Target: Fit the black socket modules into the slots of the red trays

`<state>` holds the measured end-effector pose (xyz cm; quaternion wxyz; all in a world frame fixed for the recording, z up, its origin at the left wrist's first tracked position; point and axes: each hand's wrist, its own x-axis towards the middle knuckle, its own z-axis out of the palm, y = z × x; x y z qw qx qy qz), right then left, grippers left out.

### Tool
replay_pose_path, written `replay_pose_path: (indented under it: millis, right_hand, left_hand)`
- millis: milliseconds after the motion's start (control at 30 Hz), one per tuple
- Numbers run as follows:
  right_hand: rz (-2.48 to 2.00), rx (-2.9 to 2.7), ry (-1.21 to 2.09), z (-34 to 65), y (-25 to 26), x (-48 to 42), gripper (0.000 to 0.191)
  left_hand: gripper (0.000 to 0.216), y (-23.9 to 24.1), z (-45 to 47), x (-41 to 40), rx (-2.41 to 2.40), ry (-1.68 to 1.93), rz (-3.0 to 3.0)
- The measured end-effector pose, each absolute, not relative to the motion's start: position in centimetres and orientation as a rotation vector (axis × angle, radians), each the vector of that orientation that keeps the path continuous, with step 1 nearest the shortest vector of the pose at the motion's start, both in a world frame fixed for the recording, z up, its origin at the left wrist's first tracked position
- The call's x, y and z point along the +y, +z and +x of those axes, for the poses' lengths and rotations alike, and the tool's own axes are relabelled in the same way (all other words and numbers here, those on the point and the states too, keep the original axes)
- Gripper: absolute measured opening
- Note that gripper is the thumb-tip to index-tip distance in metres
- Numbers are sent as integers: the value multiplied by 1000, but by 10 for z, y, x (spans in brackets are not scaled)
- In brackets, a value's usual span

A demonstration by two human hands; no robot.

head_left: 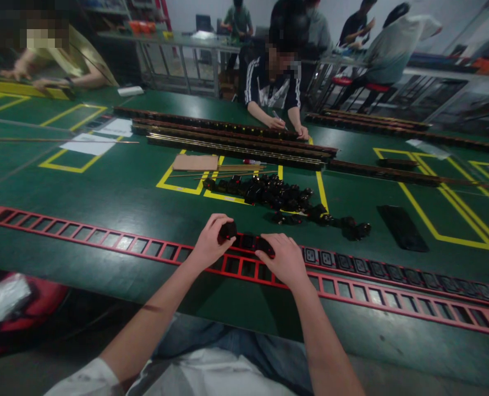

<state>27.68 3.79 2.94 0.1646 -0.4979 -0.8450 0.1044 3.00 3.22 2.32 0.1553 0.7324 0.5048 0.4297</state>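
My left hand (207, 242) pinches a black power socket (228, 230) between thumb and fingers, just above the red strips. To its right, my right hand (284, 257) has its fingers closed on another black socket (264, 247), at the rear strip; whether that one sits in a slot I cannot tell. Several black sockets (344, 262) sit in a row in the rear red strip (330, 268), right of my hands. In front lies a long red slotted strip (145, 243) with open slots, running past both hands.
A heap of black sockets (277, 192) lies beyond my hands, with a phone-like black slab (402, 226) to its right. Farther back are long dark rails (236, 140), a cardboard piece (195, 162) and papers (89, 144). Across the table a person (273, 82) writes with a pen.
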Motion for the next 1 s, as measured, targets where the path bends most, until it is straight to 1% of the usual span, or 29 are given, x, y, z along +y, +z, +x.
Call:
replay_pose_path:
  millis: [133,267,433,500,633,700,867,1000]
  right_hand:
    - [-1425,-2404,309,277,30,37,38]
    - [-1420,-2404,319,277,30,37,37]
    - [-1417,-2401,318,276,31,37,39]
    - [-1424,-2406,326,276,32,37,39]
    - [-1432,-2410,344,277,33,37,38]
    - [-1432,-2411,341,277,32,37,38]
    - [-1429,-2396,351,276,31,37,38]
    - [-1447,-2401,357,276,33,36,38]
  left_hand:
    - [38,25,31,33,1493,1319,2084]
    - [35,23,31,33,1525,1248,2115]
    - [47,21,31,32,1513,1155,2114]
    - [49,22,31,31,1519,1131,2058]
    - [41,26,29,29,1452,1033,2069]
    - [41,27,28,28,1414,961,2151]
    - [38,32,30,26,1467,698,2319]
    - [38,33,30,26,1450,654,2309]
